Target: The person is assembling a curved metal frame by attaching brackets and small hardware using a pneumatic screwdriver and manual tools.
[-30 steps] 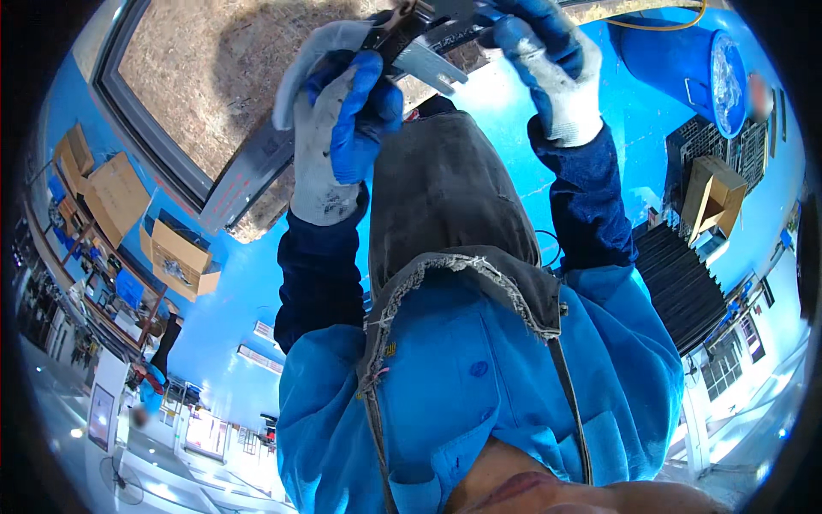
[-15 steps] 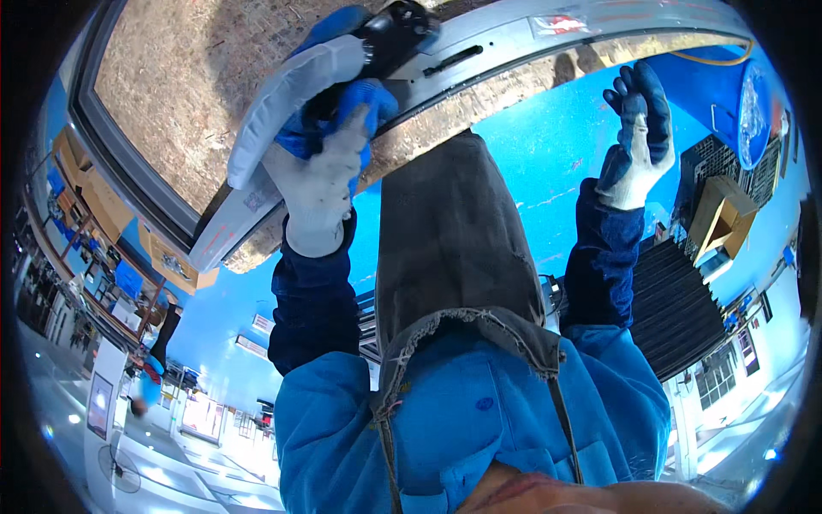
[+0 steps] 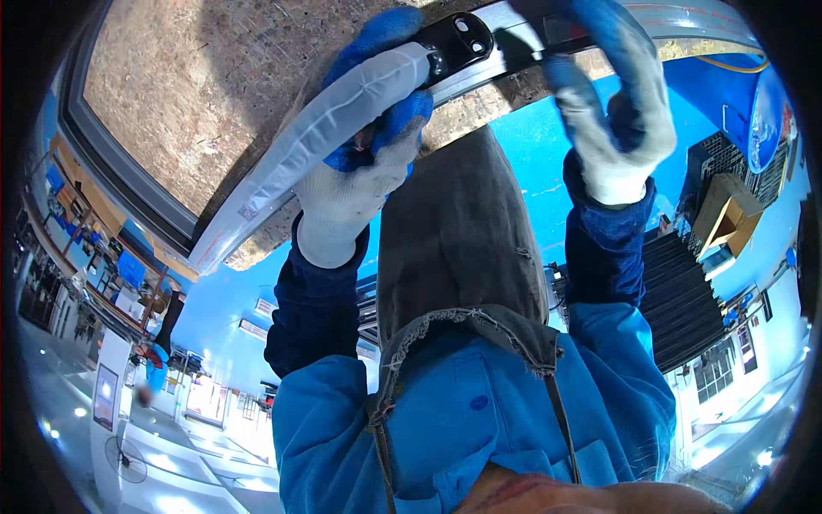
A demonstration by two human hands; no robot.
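While held in the left hand (image 3: 364, 176), wrapped handle (image 3: 360, 94): at upper centre of the frame, slanting along the pale rail (image 3: 224, 231); farther right than half a second ago.
Black end plate (image 3: 455, 43): at or just above the rail, two-holed side in view; impossible to tell whether in contact.
Slot in the rail: visible beside the plate half a second ago, now out of sight, probably beneath it; by judgement, a closer meeting of handle and rail.
Left-hand grip: gloved, closed around the film-covered length, with fingers on either side.
Right hand (image 3: 629, 120): well apart from the rail half a second ago, now raised to it at upper right; half open, parted between thumb and fingers beside a dark blur; impossible to tell whether holding anything. By judgement, ready for two-handed work.
View of the rail: interrupted by the handle, both hands and a shadow right of the plate.
Tabletop (image 3: 180, 111): speckled board at upper left, bordered by a dark surround (image 3: 128, 184).
Right side of the frame: blue drum (image 3: 706, 94), open carton (image 3: 728, 214), black ribbed stack (image 3: 681, 295).
Centre: dark apron (image 3: 462, 223), between the forearms.
Far left: distant co-worker (image 3: 157, 368).
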